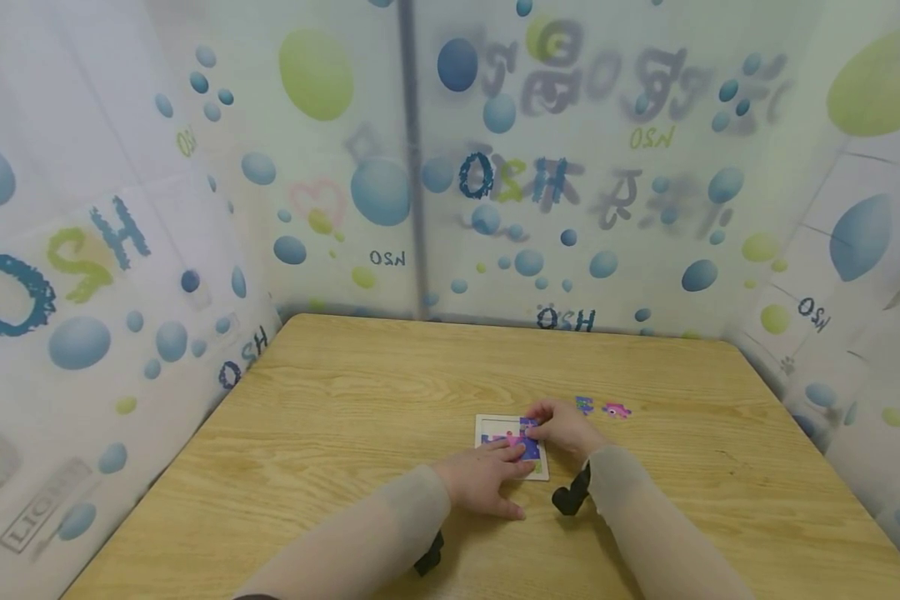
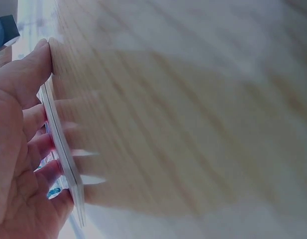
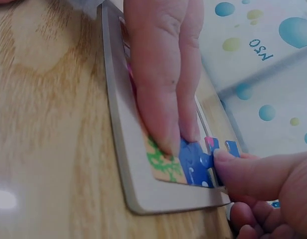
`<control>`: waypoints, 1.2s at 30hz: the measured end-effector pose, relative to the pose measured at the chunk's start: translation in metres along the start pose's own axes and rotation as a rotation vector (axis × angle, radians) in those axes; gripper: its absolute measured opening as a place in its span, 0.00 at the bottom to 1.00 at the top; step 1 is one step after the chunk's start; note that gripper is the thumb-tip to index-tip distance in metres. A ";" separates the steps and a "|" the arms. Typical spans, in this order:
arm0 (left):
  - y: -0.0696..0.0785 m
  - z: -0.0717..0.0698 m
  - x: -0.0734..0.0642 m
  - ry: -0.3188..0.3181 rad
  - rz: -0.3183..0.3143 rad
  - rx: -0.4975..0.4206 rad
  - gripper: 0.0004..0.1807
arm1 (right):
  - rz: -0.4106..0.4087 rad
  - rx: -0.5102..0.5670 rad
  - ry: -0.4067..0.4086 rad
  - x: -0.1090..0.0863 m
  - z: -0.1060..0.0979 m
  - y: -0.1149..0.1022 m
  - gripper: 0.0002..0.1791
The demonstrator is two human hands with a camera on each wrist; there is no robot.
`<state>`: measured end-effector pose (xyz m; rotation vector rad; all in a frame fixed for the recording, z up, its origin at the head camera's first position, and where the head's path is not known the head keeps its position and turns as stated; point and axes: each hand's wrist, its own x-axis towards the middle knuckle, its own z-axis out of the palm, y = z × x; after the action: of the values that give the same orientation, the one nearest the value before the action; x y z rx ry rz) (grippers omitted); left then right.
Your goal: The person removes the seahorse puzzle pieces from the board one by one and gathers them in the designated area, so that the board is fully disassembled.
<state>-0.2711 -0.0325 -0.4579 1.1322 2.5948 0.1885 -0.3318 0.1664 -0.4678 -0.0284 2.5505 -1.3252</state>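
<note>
A small jigsaw puzzle with a white frame (image 1: 495,417) lies on the table, partly filled with blue, pink and green-orange pieces. My left hand (image 1: 486,479) lies across it, fingers straight and spread, fingertips pressing on the placed pieces. In the right wrist view, two of those fingers (image 3: 155,94) touch the green-orange and blue pieces. At the frame's far right corner my right hand (image 1: 564,427) pinches a blue puzzle piece (image 3: 232,148) between thumb and finger, at the edge of the blue piece (image 3: 195,162) in the tray. The left hand hides part of the puzzle.
Two loose puzzle pieces lie beyond the right hand: a blue-green one (image 1: 584,405) and a pink one (image 1: 617,410) with an eye on it. The wooden table (image 1: 345,392) is enclosed by patterned curtains (image 1: 315,167) on the back and sides.
</note>
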 end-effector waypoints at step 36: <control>0.002 -0.002 0.000 0.004 0.002 0.003 0.40 | 0.015 0.070 -0.013 -0.002 -0.002 0.002 0.08</control>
<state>-0.2703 -0.0318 -0.4557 1.1361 2.5983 0.1875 -0.3304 0.1695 -0.4675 -0.0042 2.4864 -1.4031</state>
